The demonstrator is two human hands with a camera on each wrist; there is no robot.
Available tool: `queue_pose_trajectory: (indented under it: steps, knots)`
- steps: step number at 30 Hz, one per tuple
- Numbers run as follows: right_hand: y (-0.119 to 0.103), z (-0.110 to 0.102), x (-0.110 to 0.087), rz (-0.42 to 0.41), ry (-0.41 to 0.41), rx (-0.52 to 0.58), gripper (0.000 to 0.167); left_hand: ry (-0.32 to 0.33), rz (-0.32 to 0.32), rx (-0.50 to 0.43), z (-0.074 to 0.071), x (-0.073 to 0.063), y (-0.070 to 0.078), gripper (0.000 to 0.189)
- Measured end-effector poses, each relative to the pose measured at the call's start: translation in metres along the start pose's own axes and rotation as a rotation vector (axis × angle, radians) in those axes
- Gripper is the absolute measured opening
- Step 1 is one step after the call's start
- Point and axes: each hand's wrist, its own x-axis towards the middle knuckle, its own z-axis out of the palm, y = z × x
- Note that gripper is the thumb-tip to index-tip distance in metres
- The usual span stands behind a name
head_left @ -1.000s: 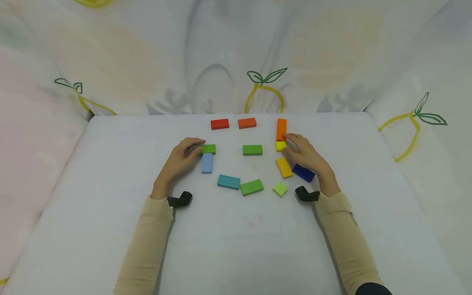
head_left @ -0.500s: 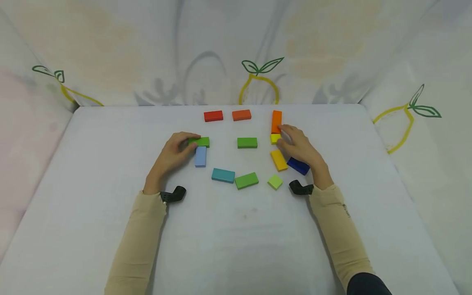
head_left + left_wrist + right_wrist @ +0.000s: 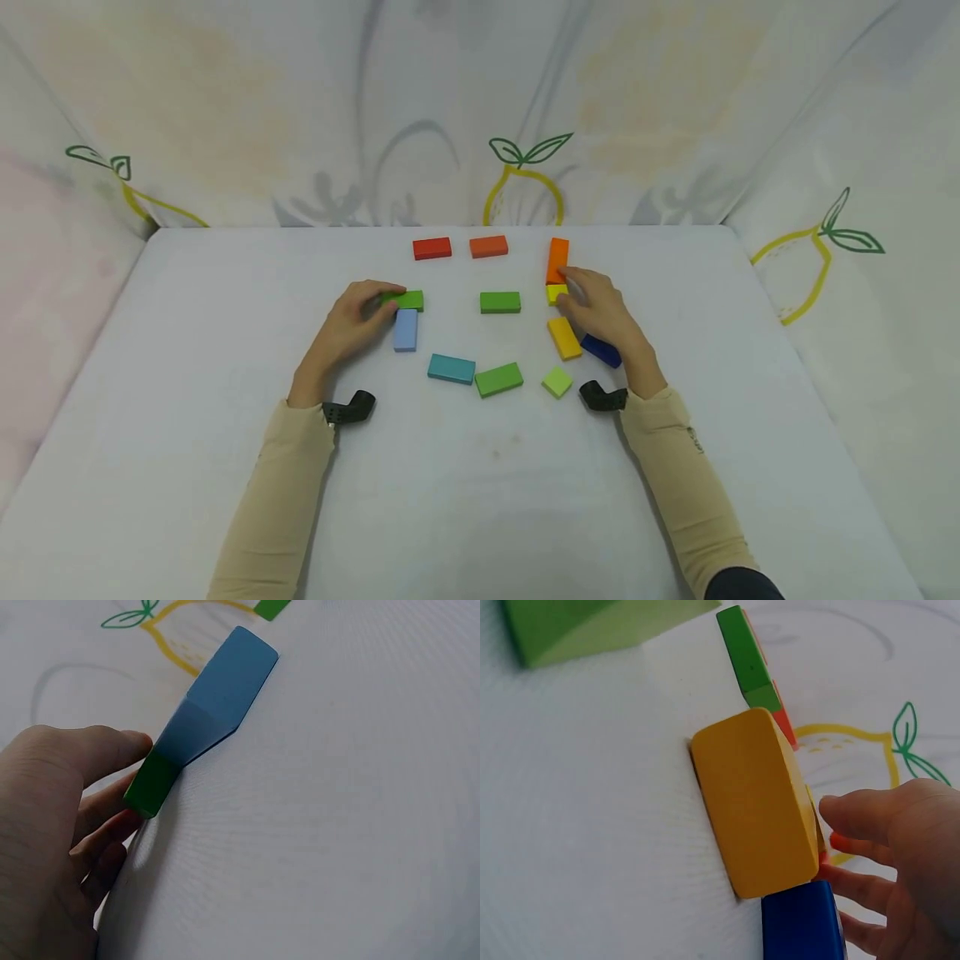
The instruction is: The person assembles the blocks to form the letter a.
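Note:
At the left of the block layout, my left hand [image 3: 352,318] pinches a green block [image 3: 412,301] between thumb and fingers. A light-blue block [image 3: 406,331] adjoins its near side; in the left wrist view the thumb tip lies by the green block's [image 3: 151,784] blue neighbour. On the right, my right hand [image 3: 600,308] has loosely bent fingers. Its index fingertip touches the lower end of an upright-lying orange block [image 3: 557,260], and the thumb lies against a small yellow block [image 3: 556,294]. An amber block [image 3: 757,810] and a dark-blue block [image 3: 802,922] lie close below that hand.
Red [image 3: 432,249] and red-orange [image 3: 489,246] blocks lie at the back of the white table [image 3: 495,517]. A green block [image 3: 500,302] sits in the middle. Nearer are teal [image 3: 452,368], green [image 3: 498,380] and lime [image 3: 557,382] blocks. A patterned cloth [image 3: 420,100] hangs behind.
The head view has shifted slightly. The orange block's near end has turned a little left under my right fingers. My left hand stays at its green block, with more of the block showing between thumb and finger.

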Motion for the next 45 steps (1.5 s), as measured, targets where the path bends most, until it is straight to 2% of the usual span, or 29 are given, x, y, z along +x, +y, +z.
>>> queue_pose_trajectory:
  steps: [14, 26, 35, 45]
  knots:
    - [-0.0023, 0.0035, -0.0004, 0.011, 0.022, -0.029, 0.047, 0.001, 0.016, 0.0, 0.0011, -0.0005, -0.0015, 0.029]
    - [-0.0017, 0.0048, 0.0, -0.024, 0.026, -0.011, 0.045, -0.003, -0.006, -0.011, 0.0013, -0.0016, -0.0005, 0.029]
    - [0.0022, 0.0069, 0.0012, -0.05, 0.044, 0.004, 0.044, 0.002, 0.002, -0.013, 0.0015, -0.0009, 0.0006, 0.03]
    - [-0.0008, 0.0055, -0.0008, -0.079, 0.027, 0.016, 0.045, 0.002, 0.004, -0.015, 0.0021, -0.0014, 0.0014, 0.029]
